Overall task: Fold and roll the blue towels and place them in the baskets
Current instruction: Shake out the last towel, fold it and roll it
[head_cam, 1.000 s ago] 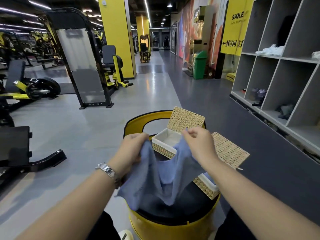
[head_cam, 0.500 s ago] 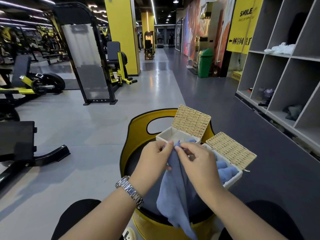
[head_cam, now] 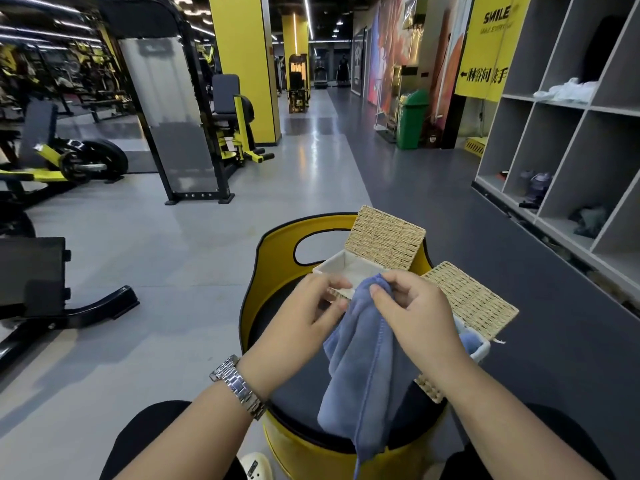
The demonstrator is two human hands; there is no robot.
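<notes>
While the soft blue terry towel (head_cam: 363, 368) hangs doubled over the round yellow stool with a black padded seat (head_cam: 277, 327), the right hand (head_cam: 415, 317) pinches its bunched top edge between thumb and curled fingers. Just beside it, the left hand (head_cam: 304, 317), with a silver metal watch (head_cam: 239, 386) on its wrist, has its fingertips at the same top edge, though whether they actually grip the cloth cannot be told. Both woven straw baskets with white cloth lining sit on the seat's far and right edges, lids raised: the far basket (head_cam: 346, 266) behind the hands, the right basket (head_cam: 479, 348) with more blue cloth inside it.
</notes>
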